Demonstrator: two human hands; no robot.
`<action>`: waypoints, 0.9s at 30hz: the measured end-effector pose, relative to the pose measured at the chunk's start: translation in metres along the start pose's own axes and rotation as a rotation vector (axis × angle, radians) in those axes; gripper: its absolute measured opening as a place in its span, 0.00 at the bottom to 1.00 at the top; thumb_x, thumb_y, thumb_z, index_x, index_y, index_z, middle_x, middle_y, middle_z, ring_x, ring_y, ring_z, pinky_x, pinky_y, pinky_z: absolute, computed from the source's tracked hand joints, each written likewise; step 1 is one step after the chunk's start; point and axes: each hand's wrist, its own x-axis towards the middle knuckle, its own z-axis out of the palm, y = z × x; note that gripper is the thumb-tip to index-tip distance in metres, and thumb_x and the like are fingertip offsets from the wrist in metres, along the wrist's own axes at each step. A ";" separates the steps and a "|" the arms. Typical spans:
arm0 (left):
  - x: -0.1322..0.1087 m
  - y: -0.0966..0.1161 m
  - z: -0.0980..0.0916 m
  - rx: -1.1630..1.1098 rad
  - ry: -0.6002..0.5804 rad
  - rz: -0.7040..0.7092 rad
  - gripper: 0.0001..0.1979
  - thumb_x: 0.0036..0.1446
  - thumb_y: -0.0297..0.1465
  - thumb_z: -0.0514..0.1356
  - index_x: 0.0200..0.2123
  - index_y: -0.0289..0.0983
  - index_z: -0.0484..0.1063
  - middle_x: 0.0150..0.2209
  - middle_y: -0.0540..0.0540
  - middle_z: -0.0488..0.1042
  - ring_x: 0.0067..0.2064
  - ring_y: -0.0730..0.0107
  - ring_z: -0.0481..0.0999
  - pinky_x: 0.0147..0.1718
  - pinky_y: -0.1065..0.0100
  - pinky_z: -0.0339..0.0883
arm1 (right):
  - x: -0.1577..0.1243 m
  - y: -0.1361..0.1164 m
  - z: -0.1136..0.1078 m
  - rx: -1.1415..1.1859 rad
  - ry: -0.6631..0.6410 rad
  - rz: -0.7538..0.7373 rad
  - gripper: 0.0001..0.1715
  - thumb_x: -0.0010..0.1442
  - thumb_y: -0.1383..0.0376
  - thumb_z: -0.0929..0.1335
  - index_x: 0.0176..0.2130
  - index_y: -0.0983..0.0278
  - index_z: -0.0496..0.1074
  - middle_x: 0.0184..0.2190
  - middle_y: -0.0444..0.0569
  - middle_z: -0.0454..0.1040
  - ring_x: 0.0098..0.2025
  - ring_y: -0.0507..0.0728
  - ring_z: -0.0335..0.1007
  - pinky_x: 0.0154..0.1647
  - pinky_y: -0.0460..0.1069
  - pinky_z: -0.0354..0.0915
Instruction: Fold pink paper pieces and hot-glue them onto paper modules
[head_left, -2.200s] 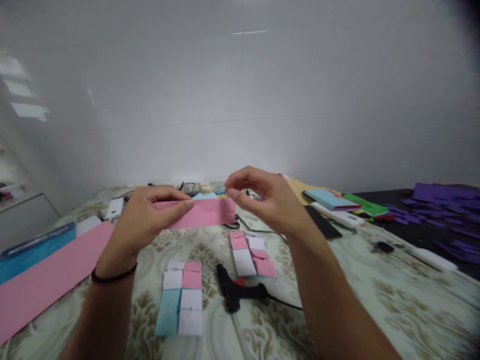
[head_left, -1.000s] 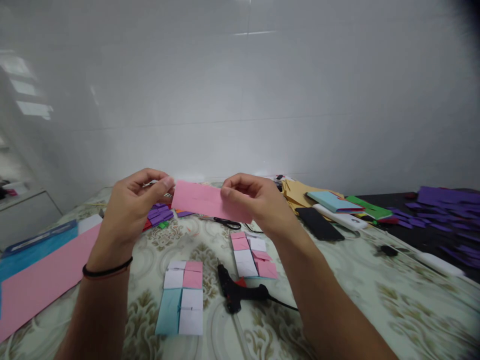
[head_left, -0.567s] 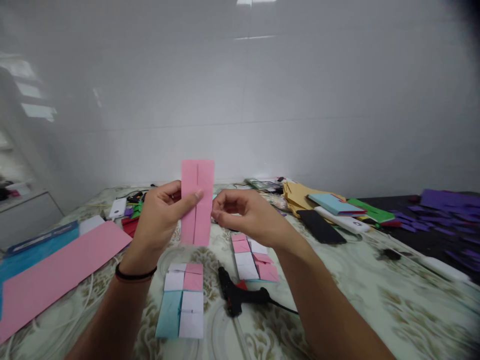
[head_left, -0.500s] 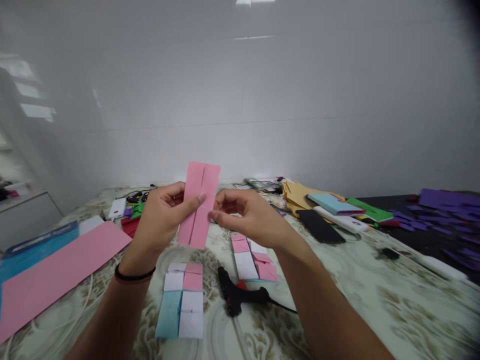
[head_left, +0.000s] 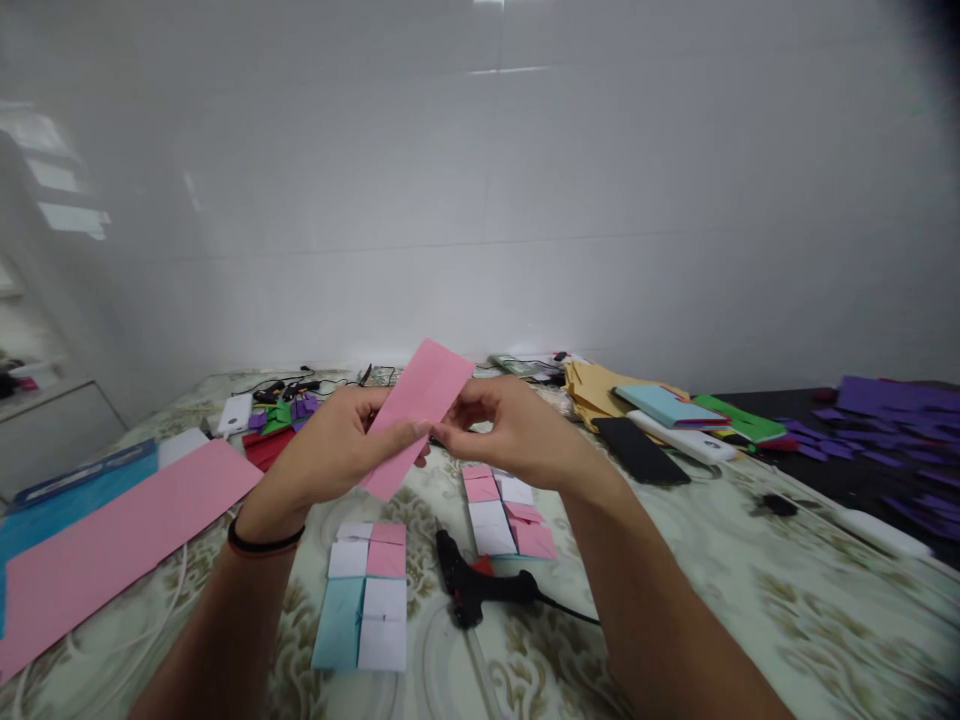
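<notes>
A folded strip of pink paper (head_left: 424, 385) is held up above the table, tilted with its top to the right. My left hand (head_left: 341, 440) pinches it, thumb across the front and fingers behind. At the paper's right edge my right hand (head_left: 514, 430) is closed, its thumb and fingertips gripping the side. Below on the table lie two folded paper pieces: a blue, white and pink one (head_left: 361, 600) on the left and a pink and white one (head_left: 502, 510) on the right. Between them rests a black glue gun (head_left: 480, 585) with its cord trailing right.
Pink sheet (head_left: 127, 545) lies over a blue pack (head_left: 82, 495) on the left. Right of centre are a black phone (head_left: 640, 450), a white power strip (head_left: 679, 437), yellow paper (head_left: 596, 390) and a light-blue pad (head_left: 667, 405). Purple pieces (head_left: 892, 420) cover the far right.
The pink paper has turned over to its plain side, its top leaning right. My two hands have come closer together at its middle. Things on the table stay put.
</notes>
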 end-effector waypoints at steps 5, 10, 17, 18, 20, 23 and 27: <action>0.001 0.001 0.006 -0.171 -0.009 0.016 0.12 0.63 0.39 0.67 0.43 0.36 0.77 0.34 0.45 0.83 0.33 0.63 0.84 0.29 0.71 0.74 | 0.000 -0.004 0.001 -0.066 -0.003 -0.022 0.05 0.53 0.66 0.70 0.28 0.65 0.75 0.24 0.43 0.73 0.28 0.51 0.64 0.30 0.48 0.60; 0.000 0.002 0.004 -0.179 -0.066 0.023 0.14 0.63 0.36 0.66 0.50 0.38 0.76 0.34 0.46 0.83 0.34 0.62 0.85 0.32 0.69 0.78 | 0.001 0.000 -0.001 -0.071 0.008 -0.017 0.05 0.51 0.68 0.70 0.25 0.64 0.69 0.22 0.40 0.67 0.27 0.50 0.61 0.30 0.47 0.58; -0.007 0.005 -0.008 -0.042 -0.178 -0.068 0.18 0.65 0.34 0.63 0.57 0.39 0.73 0.33 0.47 0.83 0.31 0.63 0.84 0.26 0.70 0.75 | 0.002 0.006 -0.008 -0.082 0.053 -0.031 0.01 0.50 0.69 0.69 0.27 0.64 0.71 0.24 0.40 0.67 0.29 0.50 0.60 0.31 0.47 0.58; -0.008 0.005 -0.010 -0.028 -0.200 -0.077 0.19 0.65 0.35 0.63 0.57 0.39 0.73 0.33 0.47 0.83 0.31 0.63 0.84 0.25 0.71 0.75 | 0.001 0.007 -0.009 -0.074 0.064 -0.021 0.01 0.50 0.68 0.70 0.27 0.64 0.72 0.24 0.41 0.68 0.29 0.50 0.61 0.30 0.47 0.58; -0.010 0.003 -0.016 -0.010 -0.245 -0.083 0.17 0.64 0.35 0.64 0.55 0.39 0.73 0.32 0.47 0.84 0.31 0.63 0.84 0.25 0.71 0.74 | 0.000 0.008 -0.013 -0.062 0.087 -0.016 0.02 0.50 0.68 0.71 0.27 0.64 0.73 0.24 0.41 0.69 0.28 0.50 0.62 0.29 0.46 0.58; -0.010 0.000 -0.022 0.011 -0.263 -0.095 0.13 0.64 0.36 0.64 0.49 0.38 0.73 0.33 0.47 0.84 0.32 0.62 0.85 0.26 0.71 0.73 | 0.000 0.009 -0.017 -0.051 0.131 -0.029 0.01 0.49 0.69 0.71 0.27 0.64 0.73 0.24 0.41 0.70 0.28 0.50 0.63 0.30 0.46 0.59; -0.007 -0.002 -0.018 -0.047 -0.143 -0.109 0.16 0.65 0.41 0.64 0.51 0.38 0.72 0.32 0.45 0.84 0.33 0.59 0.85 0.27 0.69 0.75 | 0.002 0.009 -0.018 0.017 0.260 -0.051 0.05 0.52 0.65 0.73 0.29 0.65 0.75 0.25 0.42 0.71 0.28 0.50 0.64 0.30 0.47 0.61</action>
